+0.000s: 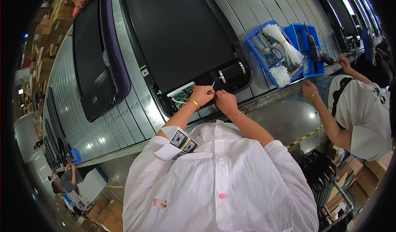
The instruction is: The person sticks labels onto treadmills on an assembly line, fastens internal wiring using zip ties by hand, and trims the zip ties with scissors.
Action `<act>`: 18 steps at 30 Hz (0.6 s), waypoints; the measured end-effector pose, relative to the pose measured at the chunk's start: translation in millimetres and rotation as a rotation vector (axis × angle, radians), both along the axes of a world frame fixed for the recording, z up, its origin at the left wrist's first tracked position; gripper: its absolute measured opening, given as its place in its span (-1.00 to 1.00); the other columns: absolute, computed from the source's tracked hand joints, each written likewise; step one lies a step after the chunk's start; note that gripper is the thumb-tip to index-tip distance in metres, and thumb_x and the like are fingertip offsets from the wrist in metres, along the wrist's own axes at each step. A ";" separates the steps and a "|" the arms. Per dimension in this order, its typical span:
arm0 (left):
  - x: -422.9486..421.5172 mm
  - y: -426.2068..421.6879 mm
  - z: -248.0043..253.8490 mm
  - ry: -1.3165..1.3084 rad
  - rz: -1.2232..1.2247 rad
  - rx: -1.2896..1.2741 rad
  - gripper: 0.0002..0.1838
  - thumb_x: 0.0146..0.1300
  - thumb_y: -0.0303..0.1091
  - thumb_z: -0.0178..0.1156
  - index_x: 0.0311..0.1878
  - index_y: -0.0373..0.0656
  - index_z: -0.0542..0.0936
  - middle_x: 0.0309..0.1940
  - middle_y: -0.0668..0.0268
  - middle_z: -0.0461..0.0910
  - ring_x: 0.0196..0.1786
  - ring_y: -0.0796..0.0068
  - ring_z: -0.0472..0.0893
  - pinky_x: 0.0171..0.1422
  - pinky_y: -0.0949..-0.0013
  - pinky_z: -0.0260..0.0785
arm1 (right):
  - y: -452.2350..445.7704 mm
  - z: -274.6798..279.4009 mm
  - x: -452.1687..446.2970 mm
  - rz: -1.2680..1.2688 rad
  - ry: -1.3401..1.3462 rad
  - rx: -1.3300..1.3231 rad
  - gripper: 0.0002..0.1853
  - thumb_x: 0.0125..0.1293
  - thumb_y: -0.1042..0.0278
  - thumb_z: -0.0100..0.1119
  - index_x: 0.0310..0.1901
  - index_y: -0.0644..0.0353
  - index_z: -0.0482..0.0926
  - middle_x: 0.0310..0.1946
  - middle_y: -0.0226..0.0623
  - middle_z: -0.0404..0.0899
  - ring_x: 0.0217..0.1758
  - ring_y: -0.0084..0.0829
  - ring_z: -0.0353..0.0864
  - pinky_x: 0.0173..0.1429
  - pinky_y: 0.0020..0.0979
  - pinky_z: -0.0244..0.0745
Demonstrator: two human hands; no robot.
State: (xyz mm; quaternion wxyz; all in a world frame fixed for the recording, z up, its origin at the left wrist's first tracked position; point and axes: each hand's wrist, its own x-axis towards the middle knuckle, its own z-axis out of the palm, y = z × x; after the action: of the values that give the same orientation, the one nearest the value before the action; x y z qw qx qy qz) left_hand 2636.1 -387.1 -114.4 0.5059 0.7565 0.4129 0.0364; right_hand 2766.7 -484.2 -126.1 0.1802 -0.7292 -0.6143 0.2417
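My left hand and my right hand meet with fingers pinched together over the open front end of a black treadmill. A thin white strip sticks up by the left fingertips; what lies between the fingers is too small to make out. Left of my hands, a green circuit board with a white cable sits in the open compartment. A black cylindrical motor with shiny bands lies just beyond my right hand. Sheets of QR-code stickers hang at my left forearm.
To the right, a blue bin contains white cable ties, blue-handled scissors and small parts. Beside it, a power screwdriver rests on another blue bin. Another treadmill lies left on the metal roller conveyor. A co-worker stands right.
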 end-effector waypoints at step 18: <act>-8.8 11.1 -6.1 -0.013 -0.027 -0.259 -0.86 0.13 -0.38 0.29 -0.37 -0.25 0.58 -0.50 0.39 0.60 -0.40 0.67 0.53 -0.27 0.52 0.40 | -15.3 -4.5 3.9 -0.429 0.588 0.011 -0.93 0.14 0.44 0.22 -0.33 0.20 0.59 -0.49 -0.18 0.63 -0.47 -0.29 0.65 -0.36 -0.39 0.50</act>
State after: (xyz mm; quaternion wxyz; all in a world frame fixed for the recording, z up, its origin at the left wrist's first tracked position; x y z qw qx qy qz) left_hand 2627.3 -376.0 -120.5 0.6026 0.6901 0.4003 -0.0191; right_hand 2770.6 -499.5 -130.6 0.3998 -0.7399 -0.3704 0.3943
